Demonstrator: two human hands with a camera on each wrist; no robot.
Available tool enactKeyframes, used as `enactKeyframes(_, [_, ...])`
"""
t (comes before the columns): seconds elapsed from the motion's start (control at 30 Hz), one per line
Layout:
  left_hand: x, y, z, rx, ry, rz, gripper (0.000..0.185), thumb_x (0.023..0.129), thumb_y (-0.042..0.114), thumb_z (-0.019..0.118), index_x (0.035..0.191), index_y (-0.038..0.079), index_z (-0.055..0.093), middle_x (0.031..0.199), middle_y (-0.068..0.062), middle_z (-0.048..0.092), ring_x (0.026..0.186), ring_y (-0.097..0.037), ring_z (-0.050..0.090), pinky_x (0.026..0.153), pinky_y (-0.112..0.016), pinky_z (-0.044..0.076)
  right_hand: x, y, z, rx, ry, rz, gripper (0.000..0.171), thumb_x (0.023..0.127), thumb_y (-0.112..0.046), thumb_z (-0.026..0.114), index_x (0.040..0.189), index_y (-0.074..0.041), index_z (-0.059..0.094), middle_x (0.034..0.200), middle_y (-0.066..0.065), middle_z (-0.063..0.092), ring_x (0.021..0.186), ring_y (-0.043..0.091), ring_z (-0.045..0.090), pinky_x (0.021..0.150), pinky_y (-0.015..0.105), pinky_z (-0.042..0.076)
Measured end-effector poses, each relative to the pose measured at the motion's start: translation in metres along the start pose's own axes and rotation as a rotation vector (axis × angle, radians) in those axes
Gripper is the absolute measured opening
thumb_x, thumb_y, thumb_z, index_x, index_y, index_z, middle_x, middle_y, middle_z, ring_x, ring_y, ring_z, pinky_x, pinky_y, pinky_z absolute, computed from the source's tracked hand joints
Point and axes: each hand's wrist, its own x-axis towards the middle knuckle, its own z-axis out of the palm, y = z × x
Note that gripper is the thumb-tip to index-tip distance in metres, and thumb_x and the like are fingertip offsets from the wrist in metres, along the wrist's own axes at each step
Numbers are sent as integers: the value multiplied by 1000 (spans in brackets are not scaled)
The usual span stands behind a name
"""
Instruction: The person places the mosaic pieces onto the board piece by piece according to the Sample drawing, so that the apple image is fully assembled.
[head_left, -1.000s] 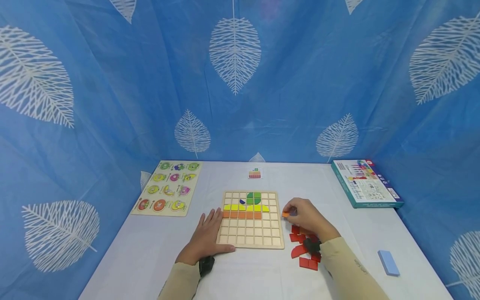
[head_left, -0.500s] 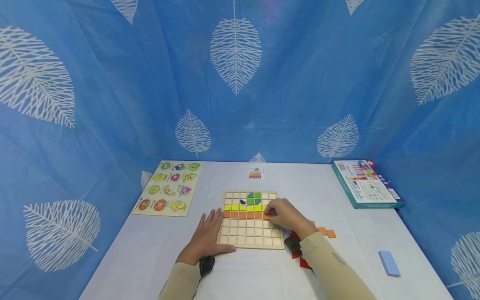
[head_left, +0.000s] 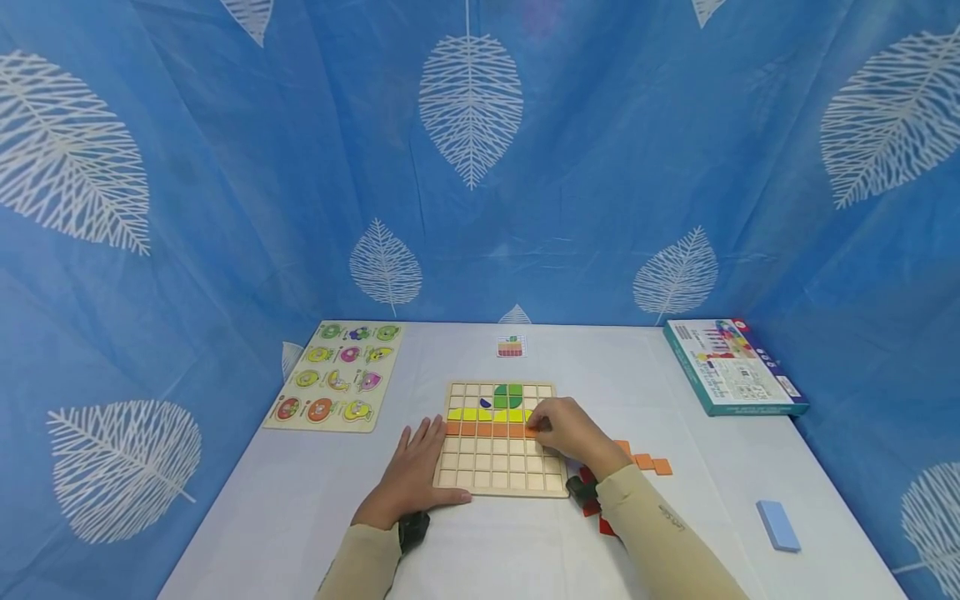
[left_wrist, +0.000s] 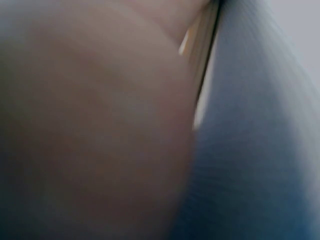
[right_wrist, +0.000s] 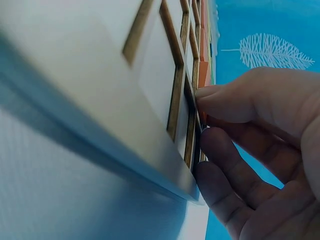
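A wooden grid board (head_left: 498, 482) lies on the white table. Across it runs a row of orange square tiles (head_left: 483, 430), below yellow pieces (head_left: 468, 414), green pieces (head_left: 507, 397) and a small dark blue piece (head_left: 485, 403). My left hand (head_left: 408, 475) rests flat with spread fingers at the board's left edge; its blurred skin fills much of the left wrist view. Thumb and fingers of my right hand (head_left: 573, 433) pinch an orange tile (right_wrist: 204, 118) at the right end of the orange row. The fingers mostly hide that tile.
Loose orange tiles (head_left: 643, 462) and red tiles (head_left: 588, 506) lie right of the board, partly under my right forearm. Behind the board is a small pattern card (head_left: 512, 347). A fruit puzzle (head_left: 333, 379) lies left, a box (head_left: 735, 367) and a blue block (head_left: 777, 526) right.
My right hand has carried the orange tile leftward from beside the board onto the grid, uncovering loose orange tiles. During the last half second it has barely moved. The left hand stays in place.
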Motion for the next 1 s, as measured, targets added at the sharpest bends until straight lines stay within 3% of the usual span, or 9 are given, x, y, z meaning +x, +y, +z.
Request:
enactKeyframes(0.27, [0,-2,3,-1,5,5,133,72,83,75,166,1,27,171,-15,24,158,-35,15,125,-57,5,-5,2,-2,20,8,22,22,84,4,82,97,-14,81,96,-7,70,89,13,63,84,36,57])
enactKeyframes(0.47, [1,-1,3,0,2,0,135,71,86,73,166,2,26,172,-14,23,159,-34,14,125,-56,3,-17,10,-15,41,63,18,18,87,2,81,102,-8,80,99,-4,70,88,12,63,83,38,58])
enactKeyframes(0.77, [0,0,1,-4,4,-4,134,71,84,75,166,2,26,172,-14,24,158,-34,14,125,-57,4,-38,41,-38,40,70,231,22,88,-6,81,108,-13,79,105,-1,70,96,21,63,93,45,58])
enactKeyframes(1.0, [0,1,1,-8,2,-15,134,71,83,76,166,2,27,172,-14,24,158,-35,14,125,-57,4,-57,60,-48,47,43,253,25,86,-2,82,108,-14,78,114,2,71,106,26,64,100,52,54])
